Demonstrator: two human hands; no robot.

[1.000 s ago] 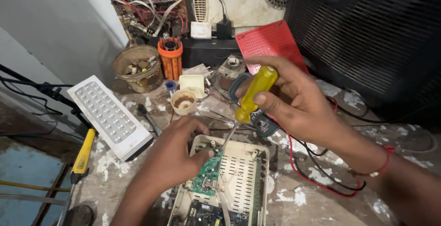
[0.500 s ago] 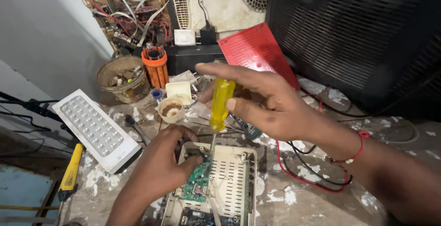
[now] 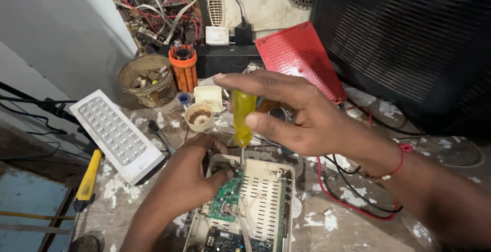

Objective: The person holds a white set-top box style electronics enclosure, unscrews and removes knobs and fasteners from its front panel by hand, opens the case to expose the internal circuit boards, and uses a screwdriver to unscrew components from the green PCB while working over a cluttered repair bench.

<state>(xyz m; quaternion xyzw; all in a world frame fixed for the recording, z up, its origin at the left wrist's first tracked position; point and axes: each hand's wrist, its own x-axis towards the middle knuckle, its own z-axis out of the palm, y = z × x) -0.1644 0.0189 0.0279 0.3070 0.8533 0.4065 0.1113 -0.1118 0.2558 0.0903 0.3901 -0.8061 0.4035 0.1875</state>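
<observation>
In the head view, a yellow-handled screwdriver (image 3: 242, 116) is gripped upright in the fingers of the right hand (image 3: 302, 116), its tip set into an opened cream plastic casing (image 3: 266, 201) on the paint-spattered worktop (image 3: 337, 221). A green circuit board (image 3: 226, 198) inside is pressed by the left hand (image 3: 186, 183), fingers curled, holding nothing.
</observation>
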